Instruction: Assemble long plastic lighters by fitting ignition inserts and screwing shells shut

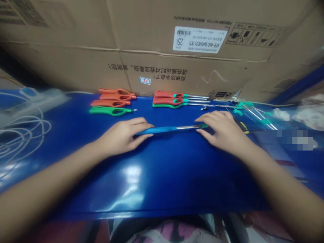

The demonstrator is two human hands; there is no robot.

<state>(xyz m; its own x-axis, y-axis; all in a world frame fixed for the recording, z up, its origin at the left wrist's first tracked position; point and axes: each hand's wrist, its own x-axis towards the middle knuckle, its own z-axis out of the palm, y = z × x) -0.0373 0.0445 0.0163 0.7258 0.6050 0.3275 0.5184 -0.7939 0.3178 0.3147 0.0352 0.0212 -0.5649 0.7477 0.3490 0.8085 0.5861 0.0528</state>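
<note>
Grip, left hand [126, 135]: thumb and fingers closed on the rear of the blue lighter [162, 129]. Grip, right hand [222, 130]: thumb and fingertips slightly parted about the lighter's green tip; cannot tell how firmly they press on it. Lighter lies roughly level between the two hands, above the middle of the table, metal tube toward the right.

Table [177, 182]: blue, glossy, smooth; bright light patch on its near part, front edge running straight across. Rear edge meets a large brown carton [83, 60], which fills most of the background. Carton print is upside down; it bears a white label [197, 39] with barcode and a small blue-edged sticker [145, 80]. Horizontal crease runs across the board.

Along the back of the table, left: three orange handles [115, 103] stacked in a row, green handle [108, 110] just in front. Centre: red lighters [165, 101], side by side, green edge showing below. Right: metal tubes [254, 113] with green ends; yellow-and-black tool [244, 127] near the right hand.

Far left: white cable [50, 127] in loose loops. Far right: crumpled whitish plastic [311, 111], blurred; blue beam [298, 82] slanting behind. Below the front edge: patterned clothing [174, 231].
</note>
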